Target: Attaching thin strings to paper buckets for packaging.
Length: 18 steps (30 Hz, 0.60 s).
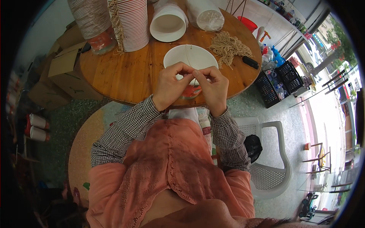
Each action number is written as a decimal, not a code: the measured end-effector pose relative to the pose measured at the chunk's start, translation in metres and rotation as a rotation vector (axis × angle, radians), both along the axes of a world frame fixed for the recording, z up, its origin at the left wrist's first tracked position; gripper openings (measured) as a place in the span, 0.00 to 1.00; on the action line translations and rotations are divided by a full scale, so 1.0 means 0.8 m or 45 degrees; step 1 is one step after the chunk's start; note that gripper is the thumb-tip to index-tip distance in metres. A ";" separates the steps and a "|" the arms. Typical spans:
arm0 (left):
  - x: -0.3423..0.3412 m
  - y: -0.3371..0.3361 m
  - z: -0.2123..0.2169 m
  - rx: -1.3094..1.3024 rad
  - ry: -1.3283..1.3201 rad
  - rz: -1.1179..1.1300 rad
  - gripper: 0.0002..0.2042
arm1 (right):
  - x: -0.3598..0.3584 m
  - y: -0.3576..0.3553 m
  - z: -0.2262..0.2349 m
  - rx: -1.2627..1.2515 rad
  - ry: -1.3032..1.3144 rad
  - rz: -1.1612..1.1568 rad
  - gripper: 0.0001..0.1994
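Note:
My left hand [172,84] and my right hand [213,86] meet fingertip to fingertip over a white paper bowl [190,57] that I hold at the near edge of a round wooden table [125,72]. A thin beige string [187,53] runs across the bowl's inside and ends between my pinched fingers. The bowl's lower part, with a red print, is partly hidden behind my hands. A pile of loose beige strings [228,46] lies just right of the bowl.
Tall stacks of paper bowls [131,22] stand at the table's back, two more stacks [169,21] lie on their sides. A black object [250,62] lies near the strings. Cardboard boxes [64,68] stand left, a white plastic chair [272,159] and black crates [277,81] right.

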<state>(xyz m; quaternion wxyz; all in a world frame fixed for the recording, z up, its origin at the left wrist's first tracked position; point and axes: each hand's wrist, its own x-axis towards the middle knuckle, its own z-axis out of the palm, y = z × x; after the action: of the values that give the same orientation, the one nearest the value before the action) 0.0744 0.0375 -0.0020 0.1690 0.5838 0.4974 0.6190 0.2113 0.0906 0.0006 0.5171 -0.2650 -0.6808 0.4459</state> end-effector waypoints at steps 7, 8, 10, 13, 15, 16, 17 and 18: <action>-0.003 -0.005 0.013 -0.128 -0.279 -0.164 0.04 | 0.013 0.014 0.001 0.121 0.110 -0.014 0.06; -0.005 -0.005 0.012 -0.104 -0.247 -0.169 0.04 | 0.011 0.016 0.001 0.120 0.109 -0.017 0.06; -0.007 -0.006 0.009 -0.108 -0.280 -0.190 0.04 | 0.010 0.018 0.001 0.412 -0.066 0.008 0.07; -0.005 -0.008 0.009 -0.088 -0.251 -0.191 0.04 | 0.010 0.003 0.013 0.119 -0.178 0.142 0.08; -0.003 -0.011 0.010 -0.065 -0.185 -0.172 0.04 | 0.012 0.004 0.013 0.044 -0.167 0.170 0.08; -0.002 -0.013 0.011 -0.078 -0.178 -0.163 0.05 | 0.012 0.005 0.012 -0.033 -0.157 0.197 0.08; -0.001 -0.014 0.010 -0.091 -0.171 -0.155 0.05 | 0.012 0.006 0.010 -0.034 -0.158 0.197 0.08; -0.001 -0.014 0.008 -0.093 -0.172 -0.155 0.05 | 0.012 0.007 0.008 -0.018 -0.150 0.187 0.08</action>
<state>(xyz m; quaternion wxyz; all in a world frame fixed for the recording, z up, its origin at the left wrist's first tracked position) 0.0734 0.0264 0.0046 0.2606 0.5634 0.4706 0.6270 0.2210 0.0966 0.0067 0.4402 -0.2439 -0.7244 0.4711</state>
